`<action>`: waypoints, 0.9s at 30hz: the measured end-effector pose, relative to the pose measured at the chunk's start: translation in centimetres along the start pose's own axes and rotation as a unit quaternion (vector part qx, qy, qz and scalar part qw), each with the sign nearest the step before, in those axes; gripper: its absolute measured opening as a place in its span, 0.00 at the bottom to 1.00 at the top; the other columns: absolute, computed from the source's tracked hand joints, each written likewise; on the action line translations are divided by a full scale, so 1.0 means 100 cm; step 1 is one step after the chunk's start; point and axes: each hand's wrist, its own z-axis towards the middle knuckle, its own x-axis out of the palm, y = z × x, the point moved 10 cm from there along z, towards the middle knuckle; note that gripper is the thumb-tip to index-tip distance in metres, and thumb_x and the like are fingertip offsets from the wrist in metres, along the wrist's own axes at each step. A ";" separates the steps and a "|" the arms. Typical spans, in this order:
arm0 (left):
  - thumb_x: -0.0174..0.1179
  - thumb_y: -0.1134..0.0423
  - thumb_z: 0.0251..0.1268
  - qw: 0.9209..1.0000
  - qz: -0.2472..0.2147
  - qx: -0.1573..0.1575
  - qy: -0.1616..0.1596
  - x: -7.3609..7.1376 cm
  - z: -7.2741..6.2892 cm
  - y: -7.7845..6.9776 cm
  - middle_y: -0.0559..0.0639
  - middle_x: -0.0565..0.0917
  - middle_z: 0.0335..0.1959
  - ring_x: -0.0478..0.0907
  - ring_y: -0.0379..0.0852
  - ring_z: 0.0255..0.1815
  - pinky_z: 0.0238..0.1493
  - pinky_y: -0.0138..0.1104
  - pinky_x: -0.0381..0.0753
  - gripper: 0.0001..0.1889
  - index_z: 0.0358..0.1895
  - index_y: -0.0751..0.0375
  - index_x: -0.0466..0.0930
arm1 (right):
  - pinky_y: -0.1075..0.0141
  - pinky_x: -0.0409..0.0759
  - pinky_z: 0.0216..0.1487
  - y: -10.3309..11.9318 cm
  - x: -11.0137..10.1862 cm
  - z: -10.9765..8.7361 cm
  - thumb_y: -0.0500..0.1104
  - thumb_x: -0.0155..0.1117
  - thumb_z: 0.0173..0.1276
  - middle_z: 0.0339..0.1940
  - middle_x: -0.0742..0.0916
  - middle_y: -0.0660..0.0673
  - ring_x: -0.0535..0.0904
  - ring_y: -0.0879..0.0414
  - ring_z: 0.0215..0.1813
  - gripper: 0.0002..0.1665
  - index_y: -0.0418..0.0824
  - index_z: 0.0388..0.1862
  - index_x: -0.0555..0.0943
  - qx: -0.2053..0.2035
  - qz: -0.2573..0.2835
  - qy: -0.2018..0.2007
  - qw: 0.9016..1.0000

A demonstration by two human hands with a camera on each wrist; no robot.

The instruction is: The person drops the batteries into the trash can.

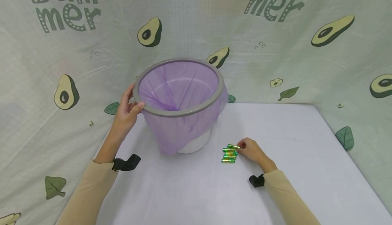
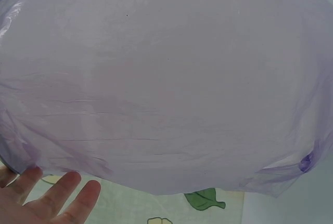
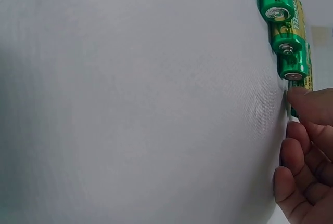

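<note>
My left hand (image 1: 127, 111) holds the grey rim (image 1: 183, 112) of a white waste bin at its left side, thumb on the rim and fingers spread along the outside. A purple bin liner (image 1: 183, 133) covers the bin's inside and hangs over its outer wall. In the left wrist view, the fingers (image 2: 62, 195) lie beside the liner. To the right of the bin, my right hand (image 1: 251, 150) pinches the right end of the farthest battery (image 1: 233, 146), which lies slightly askew. Several more green-and-gold batteries (image 1: 229, 157) lie in a row nearer me; their ends (image 3: 287, 47) show in the right wrist view.
A white cloth (image 1: 190, 191) covers the table under the bin and batteries. Behind and at both sides hangs a pale curtain (image 1: 183, 31) printed with avocados and leaves. Each wrist carries a black camera mount (image 1: 125, 163).
</note>
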 end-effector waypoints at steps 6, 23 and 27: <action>0.49 0.68 0.67 1.000 0.003 -0.002 -0.001 0.000 0.000 0.000 0.58 0.56 0.69 0.71 0.30 0.45 0.44 0.17 0.70 0.35 0.74 0.55 0.44 | 0.64 0.73 0.37 -0.001 -0.002 0.000 0.37 0.62 0.60 0.32 0.81 0.42 0.74 0.54 0.36 0.13 0.29 0.41 0.78 0.003 -0.001 0.001 1.000; 0.48 0.67 0.66 1.000 0.004 -0.002 0.002 -0.001 0.000 -0.001 0.58 0.56 0.69 0.71 0.29 0.45 0.44 0.17 0.70 0.35 0.74 0.55 0.44 | 0.66 0.75 0.35 0.020 -0.027 -0.001 0.34 0.63 0.59 0.32 0.83 0.41 0.76 0.54 0.35 0.10 0.30 0.39 0.79 -0.037 -0.005 -0.056 0.998; 0.48 0.67 0.66 1.000 0.005 -0.001 0.002 -0.001 0.000 -0.002 0.59 0.56 0.69 0.71 0.29 0.46 0.44 0.17 0.70 0.35 0.74 0.55 0.44 | 0.66 0.75 0.35 0.028 -0.035 -0.002 0.34 0.63 0.59 0.32 0.83 0.41 0.76 0.53 0.35 0.10 0.30 0.39 0.79 -0.046 -0.010 -0.062 0.997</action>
